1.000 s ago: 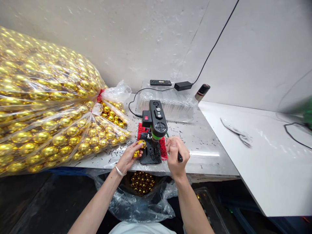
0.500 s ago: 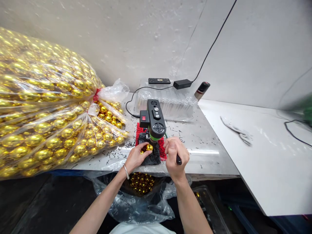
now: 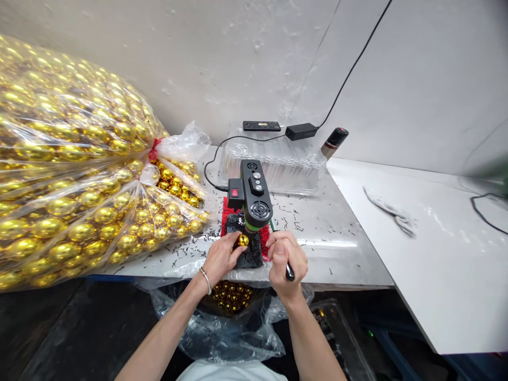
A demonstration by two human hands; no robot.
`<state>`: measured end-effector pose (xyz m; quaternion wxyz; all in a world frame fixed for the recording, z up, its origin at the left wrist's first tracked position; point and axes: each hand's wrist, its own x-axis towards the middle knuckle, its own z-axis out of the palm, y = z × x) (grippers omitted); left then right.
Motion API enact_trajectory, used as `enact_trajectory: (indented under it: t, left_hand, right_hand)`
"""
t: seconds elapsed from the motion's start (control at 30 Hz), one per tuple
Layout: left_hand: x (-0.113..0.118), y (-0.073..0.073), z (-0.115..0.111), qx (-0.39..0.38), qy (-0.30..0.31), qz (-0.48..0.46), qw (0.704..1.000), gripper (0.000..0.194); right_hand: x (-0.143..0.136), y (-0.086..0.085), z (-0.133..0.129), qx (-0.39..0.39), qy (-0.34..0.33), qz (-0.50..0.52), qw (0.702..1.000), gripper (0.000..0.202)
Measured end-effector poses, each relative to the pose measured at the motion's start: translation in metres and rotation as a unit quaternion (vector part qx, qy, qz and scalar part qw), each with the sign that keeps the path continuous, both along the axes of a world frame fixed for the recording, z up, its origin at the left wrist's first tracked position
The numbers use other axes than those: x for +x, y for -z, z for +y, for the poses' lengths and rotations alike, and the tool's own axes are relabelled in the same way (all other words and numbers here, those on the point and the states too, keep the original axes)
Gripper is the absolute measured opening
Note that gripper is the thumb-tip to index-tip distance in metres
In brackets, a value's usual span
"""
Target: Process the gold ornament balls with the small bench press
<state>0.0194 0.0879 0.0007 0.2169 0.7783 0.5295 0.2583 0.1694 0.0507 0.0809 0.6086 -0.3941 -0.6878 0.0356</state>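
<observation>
A shiny gold ball (image 3: 243, 241) is pinched between the thumb and fingers of my left hand (image 3: 222, 257), just in front of a black bench press machine (image 3: 256, 191). The machine has round vents, buttons and a red switch box on its left side. My right hand (image 3: 288, 259) is wrapped round the black-tipped lever handle (image 3: 290, 273) at the machine's right. Under the press head lies a dark base (image 3: 251, 257) on a red mat (image 3: 265, 244). Whether the ball touches the head I cannot tell.
Large clear bags of gold balls (image 3: 83, 231) fill the left side. Behind the machine stands a clear plastic tray (image 3: 273, 164) with a black power adapter (image 3: 301, 131) on it. A spray can (image 3: 334, 142) and a glove (image 3: 391, 210) are at right. More gold balls (image 3: 231, 297) lie in plastic below the edge.
My view has shifted slightly. The left hand holds one gold ball in nearly the same place; a second bit of gold beside it no longer shows. The right hand stays on the lever.
</observation>
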Motion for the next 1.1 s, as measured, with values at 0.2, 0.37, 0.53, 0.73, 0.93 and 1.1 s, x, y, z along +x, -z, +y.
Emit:
enact_trajectory:
  t: [0.2,0.37,0.53,0.73,0.93,1.1]
  left_hand:
    - [-0.014,-0.007,0.007,-0.078,0.009,-0.040,0.996,0.034]
    - [-0.015,-0.008,0.010,-0.096,0.016,-0.069,0.993,0.035]
    - [-0.002,-0.013,0.011,-0.065,0.045,-0.004,0.997,0.032]
    - [0.006,-0.009,0.010,-0.056,0.021,0.012,0.998,0.032]
    - [0.004,-0.003,0.010,-0.052,0.006,-0.014,0.999,0.032]
    - [0.002,-0.002,0.009,-0.052,0.016,-0.024,0.998,0.032]
  right_hand:
    - [0.000,0.002,0.001,0.007,0.005,-0.003,1.000,0.028]
    - [-0.001,0.003,0.001,0.008,0.009,-0.004,1.000,0.028]
    - [-0.001,0.003,0.001,0.010,0.009,-0.004,1.000,0.028]
    - [0.002,0.005,0.001,0.007,0.009,-0.017,1.000,0.027]
    - [0.006,0.025,-0.001,0.010,-0.011,-0.034,0.999,0.023]
    - [0.007,0.051,0.003,0.042,-0.011,-0.054,0.998,0.024]
